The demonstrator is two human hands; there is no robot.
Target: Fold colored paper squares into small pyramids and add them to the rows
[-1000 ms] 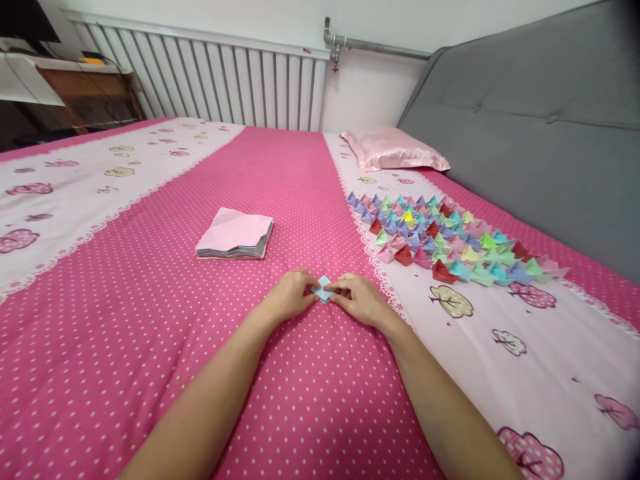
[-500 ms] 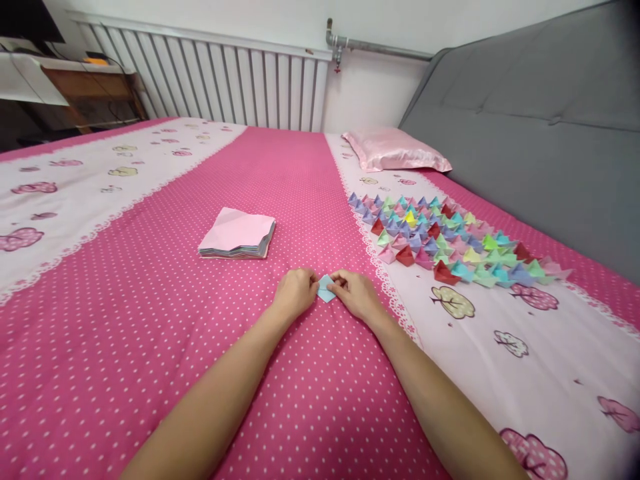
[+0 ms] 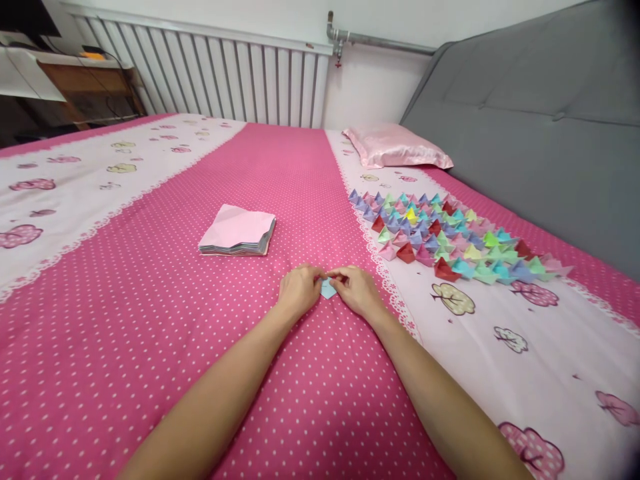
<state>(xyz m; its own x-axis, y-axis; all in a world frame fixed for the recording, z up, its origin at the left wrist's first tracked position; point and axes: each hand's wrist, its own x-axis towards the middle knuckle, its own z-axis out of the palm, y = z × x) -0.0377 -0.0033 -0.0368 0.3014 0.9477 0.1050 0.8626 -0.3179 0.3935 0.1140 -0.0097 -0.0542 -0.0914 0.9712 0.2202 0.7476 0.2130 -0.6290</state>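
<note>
A small folded piece of light blue paper point(image 3: 327, 289) is held just above or on the pink dotted bedspread point(image 3: 320, 373), in front of me. My left hand point(image 3: 301, 289) pinches its left side, fingers closed. On the right side, my right hand point(image 3: 356, 291) grips it the same way. The fingertips of both hands nearly meet over its upper corner and hide that part. Left of my hands lies a stack of square paper point(image 3: 239, 228) with a pink sheet on top.
Several rows of folded paper boats point(image 3: 445, 235) in many colours stand on the right of the bed. Behind them lies a pink pillow point(image 3: 397, 147). A grey padded headboard point(image 3: 530, 113) borders the right, and a white radiator point(image 3: 220, 73) lines the far wall.
My fingertips have come closer together over the blue paper's upper corner and cover more of it. The stack and the boats stay in place.
</note>
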